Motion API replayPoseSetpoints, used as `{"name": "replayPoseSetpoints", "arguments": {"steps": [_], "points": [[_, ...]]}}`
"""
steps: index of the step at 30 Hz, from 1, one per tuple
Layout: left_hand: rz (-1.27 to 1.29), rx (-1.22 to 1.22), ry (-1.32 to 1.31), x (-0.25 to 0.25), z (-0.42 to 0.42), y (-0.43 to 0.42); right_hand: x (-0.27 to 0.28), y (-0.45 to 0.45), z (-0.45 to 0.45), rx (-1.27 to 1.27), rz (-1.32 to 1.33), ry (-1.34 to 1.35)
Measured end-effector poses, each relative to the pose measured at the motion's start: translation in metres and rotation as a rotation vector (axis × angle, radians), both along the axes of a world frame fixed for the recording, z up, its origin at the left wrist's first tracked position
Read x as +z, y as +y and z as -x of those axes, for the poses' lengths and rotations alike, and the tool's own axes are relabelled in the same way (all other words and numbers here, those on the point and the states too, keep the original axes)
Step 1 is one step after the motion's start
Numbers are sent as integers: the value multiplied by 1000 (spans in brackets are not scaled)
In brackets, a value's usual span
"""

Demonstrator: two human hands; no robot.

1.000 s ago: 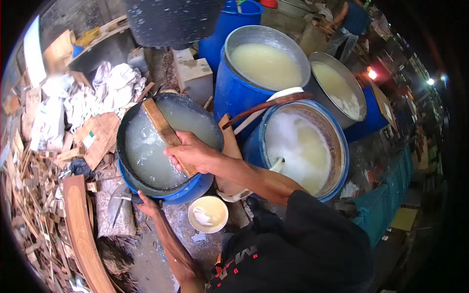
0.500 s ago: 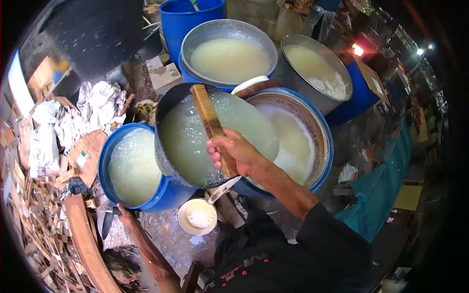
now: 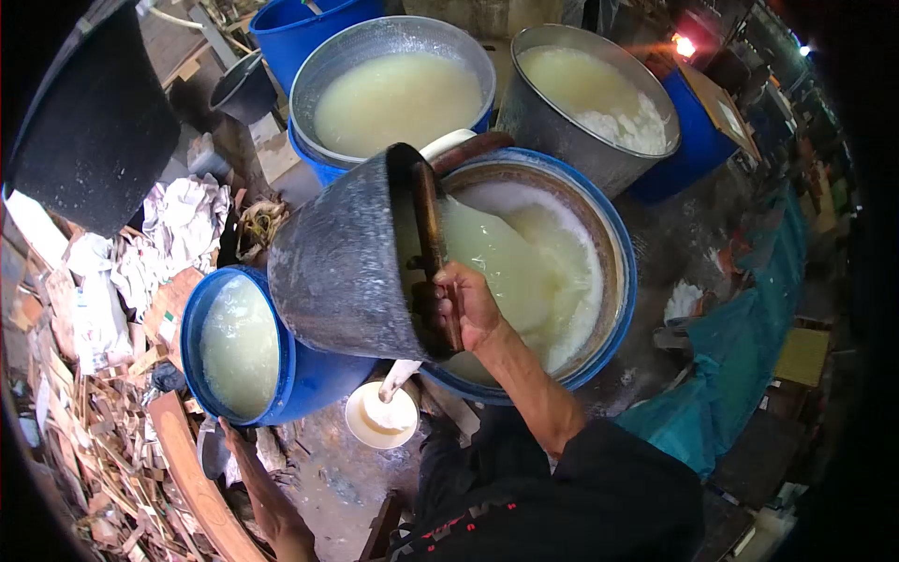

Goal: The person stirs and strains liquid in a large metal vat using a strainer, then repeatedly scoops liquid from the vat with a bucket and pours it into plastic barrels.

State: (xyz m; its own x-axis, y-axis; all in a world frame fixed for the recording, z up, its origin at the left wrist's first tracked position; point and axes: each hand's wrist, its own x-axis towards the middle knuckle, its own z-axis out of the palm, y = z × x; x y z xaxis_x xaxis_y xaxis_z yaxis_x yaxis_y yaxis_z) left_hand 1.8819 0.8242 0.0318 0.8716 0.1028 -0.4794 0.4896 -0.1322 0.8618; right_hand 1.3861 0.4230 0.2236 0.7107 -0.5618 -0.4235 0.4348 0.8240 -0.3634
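Observation:
My right hand point(image 3: 468, 304) is closed around the wooden bar handle point(image 3: 429, 220) across the mouth of a large dark bucket point(image 3: 332, 258). The bucket is tipped on its side, and cloudy liquid point(image 3: 478, 244) pours from it into a wide round tub point(image 3: 613, 281) with a blue outer rim. At lower left my left hand point(image 3: 230, 438) is at the near rim of a blue barrel point(image 3: 190, 361) of whitish liquid; its fingers are mostly hidden. Beside it is a dark, flat, rounded object point(image 3: 213, 451). A cream dipper point(image 3: 361, 421) holding white matter sits below the bucket.
Behind stand a metal-rimmed vat point(image 3: 309, 80) and a steel drum point(image 3: 585, 155), both holding cloudy liquid. Scrap wood point(image 3: 94, 440), a curved plank point(image 3: 201, 492) and white sacks point(image 3: 187, 211) lie left. A black container point(image 3: 103, 122) stands upper left; teal tarpaulin point(image 3: 740, 347) lies right.
The bucket has tipped much further toward the right, its side now facing me, and liquid streams into the tub. My right hand has turned with the handle. The view has shifted slightly.

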Motion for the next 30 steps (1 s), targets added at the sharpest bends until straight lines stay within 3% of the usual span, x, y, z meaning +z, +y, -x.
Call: {"name": "replayPoseSetpoints", "arguments": {"steps": [1, 2, 3, 5, 6, 11, 16, 20, 21, 22, 23, 24, 25, 27, 28, 29, 30], "points": [[-3, -1, -1, -5, -2, 2, -9, -2, 5, -47, -1, -14], [25, -10, -25, -11, -6, 5, -24, -6, 12, -31, -57, -339], [53, -18, -48, -16, -11, 9, -41, -8, 10, -33, -60, -340], [-38, -25, -31, -2, -2, 3, -54, -8, 8, -309, 76, -27], [-120, -32, -14, 3, 3, -1, -48, -7, 10, -439, -27, 23], [-141, -16, -30, -1, 2, 3, -97, -19, 20, -528, 67, -146], [-111, -31, -44, 0, 8, -1, -110, -31, 15, -558, 161, -149], [-118, 24, -114, -39, -21, 16, -95, -66, -28, -485, 257, 258], [-164, 24, -115, -54, -33, 27, 30, -24, -47, -399, 299, 148], [-177, -31, -35, -26, -12, 15, -21, -52, -45, 116, 254, -423], [-208, -10, -97, -62, -39, 31, 39, -27, -83, 225, 359, -477], [-58, 28, -169, -59, -25, 21, 64, -7, -115, 203, 446, -291], [48, 80, -97, 6, 22, -18, 59, 6, -156, 234, 727, -134], [-18, -49, -121, -1, 21, -10, 47, 39, -226, 319, 1111, 66], [-431, -143, -127, -30, -8, 13, 18, 53, -265, 262, 1490, 231], [-613, -192, -6, 18, 13, -7, 9, 71, -294, 106, 1811, 309], [-633, 7, -187, -49, -9, 11, -4, 86, -322, 168, 1880, 280]]}}
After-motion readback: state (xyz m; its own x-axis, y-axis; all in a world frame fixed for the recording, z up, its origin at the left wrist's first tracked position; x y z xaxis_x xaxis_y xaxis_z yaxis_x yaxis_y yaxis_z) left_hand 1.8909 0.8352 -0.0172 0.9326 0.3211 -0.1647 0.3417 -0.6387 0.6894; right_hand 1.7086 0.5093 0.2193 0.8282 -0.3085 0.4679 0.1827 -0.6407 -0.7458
